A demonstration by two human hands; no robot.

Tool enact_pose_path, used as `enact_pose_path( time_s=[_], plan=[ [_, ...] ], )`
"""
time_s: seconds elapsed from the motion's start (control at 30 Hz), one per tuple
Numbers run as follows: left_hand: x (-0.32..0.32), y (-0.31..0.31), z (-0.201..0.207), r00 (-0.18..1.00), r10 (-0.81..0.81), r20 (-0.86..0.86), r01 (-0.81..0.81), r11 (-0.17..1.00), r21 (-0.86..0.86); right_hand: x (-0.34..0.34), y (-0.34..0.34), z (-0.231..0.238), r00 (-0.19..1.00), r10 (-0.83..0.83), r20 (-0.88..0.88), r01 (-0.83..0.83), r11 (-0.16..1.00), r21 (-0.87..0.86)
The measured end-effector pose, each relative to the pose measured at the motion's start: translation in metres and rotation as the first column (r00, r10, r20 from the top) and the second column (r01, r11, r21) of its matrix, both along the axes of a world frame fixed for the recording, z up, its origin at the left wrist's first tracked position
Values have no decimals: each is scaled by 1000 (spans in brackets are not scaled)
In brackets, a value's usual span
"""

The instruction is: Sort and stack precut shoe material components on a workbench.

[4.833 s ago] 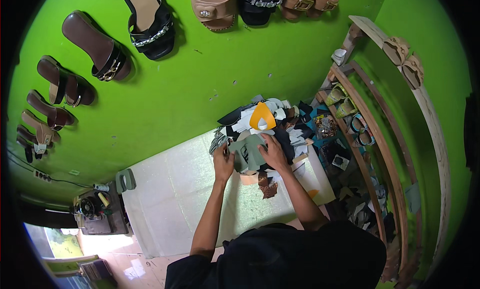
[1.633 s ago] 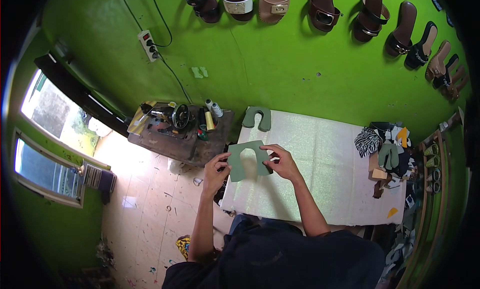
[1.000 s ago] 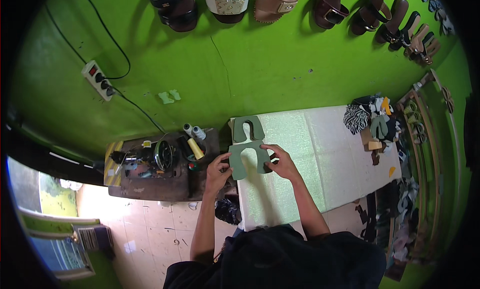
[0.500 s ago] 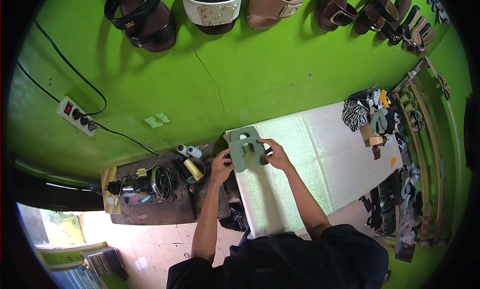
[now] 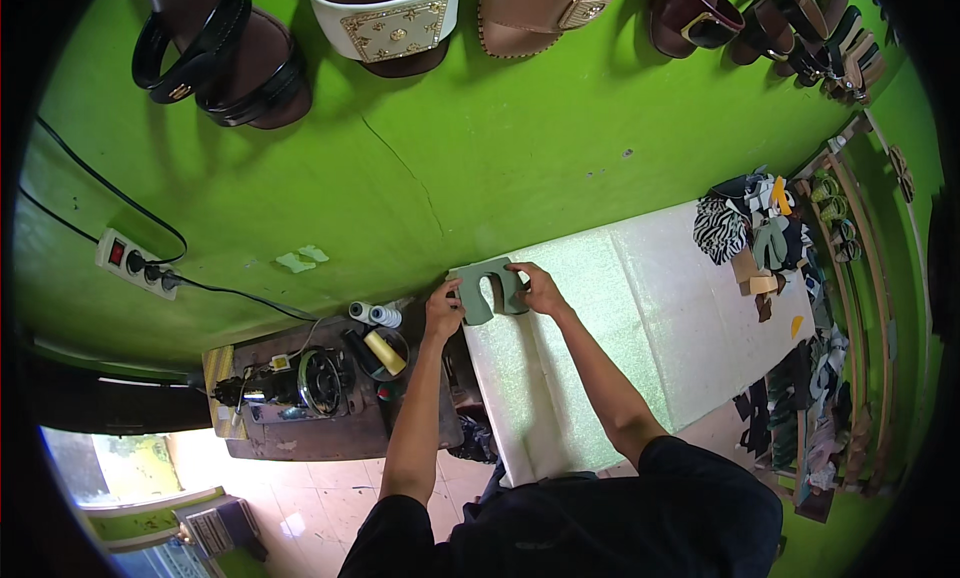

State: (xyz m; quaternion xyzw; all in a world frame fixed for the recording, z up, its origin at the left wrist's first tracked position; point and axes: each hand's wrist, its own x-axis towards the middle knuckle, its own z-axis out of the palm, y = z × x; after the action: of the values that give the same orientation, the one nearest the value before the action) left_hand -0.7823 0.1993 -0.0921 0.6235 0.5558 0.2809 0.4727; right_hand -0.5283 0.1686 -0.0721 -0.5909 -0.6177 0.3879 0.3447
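An arch-shaped grey-green cut piece (image 5: 474, 300), likely a sandal upper part, is over the far left corner of the white-topped table (image 5: 590, 308). An oval gap opens through its middle, showing the pale tabletop. My left hand (image 5: 443, 309) is closed on its left edge, thumb and fingers pinching. On the opposite side, my right hand (image 5: 540, 290) pinches the upper right edge, fingers bent. Whether a second matching piece lies directly beneath cannot be made out.
Left of the table stands a sewing machine (image 5: 300, 383) on a dark worktop, with thread cones (image 5: 384, 316) nearby. Fabric scraps (image 5: 745, 228) heap at the table's far right. Finished sandals (image 5: 385, 23) line the green wall above; a power strip (image 5: 137, 264) hangs left.
Two offset grey-green shapes have come together into a single arch outline. My right hand has shifted up along the piece's edge. The whole view has tilted slightly.
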Motion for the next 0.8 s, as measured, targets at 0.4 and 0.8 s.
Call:
enact_pose_path(
  time_s=[0.4,0.8],
  plan=[
    [12,-3,3,989,-36,-142,45,997,59,8,0,-23,993,1,117,-4,1000,23],
    [27,-46,14,944,219,-248,-195,974,117,-28,-34,12,898,-276,343,238,960,148]
  ],
)
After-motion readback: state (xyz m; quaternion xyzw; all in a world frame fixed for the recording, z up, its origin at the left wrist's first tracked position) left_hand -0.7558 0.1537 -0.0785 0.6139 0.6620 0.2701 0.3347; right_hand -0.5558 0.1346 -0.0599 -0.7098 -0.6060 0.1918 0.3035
